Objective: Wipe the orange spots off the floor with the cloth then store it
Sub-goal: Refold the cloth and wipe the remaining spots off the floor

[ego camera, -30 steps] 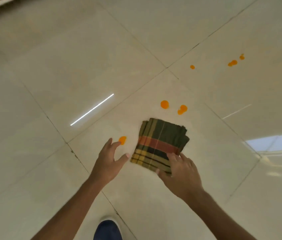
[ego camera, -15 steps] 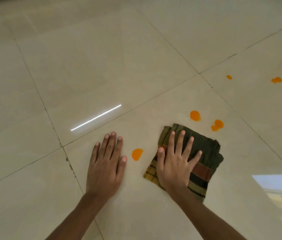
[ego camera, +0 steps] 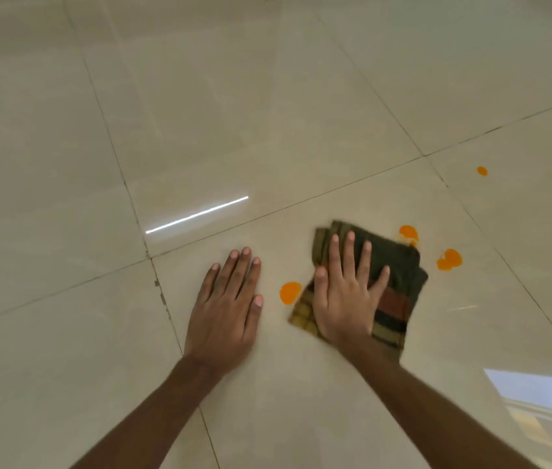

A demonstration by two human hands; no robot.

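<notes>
Plaid cloth (ego camera: 400, 275) has slid forward under the right hand (ego camera: 342, 299); its far edge now touches the far orange spot (ego camera: 408, 232). Fingers spread, pressing flat. Left hand (ego camera: 225, 309) flat on the tiled floor (ego camera: 200, 113), fingers together. Near orange spot (ego camera: 290, 292) just beside the cloth's left edge. Open tile ahead.

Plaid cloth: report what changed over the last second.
The right hand let go of the near edge of the plaid cloth and now presses flat on it, pushing it forward until its far corner meets an orange spot, which looks smeared. The left hand dropped flat onto the floor. The orange spot between the hands and the others remain unwiped.
</notes>
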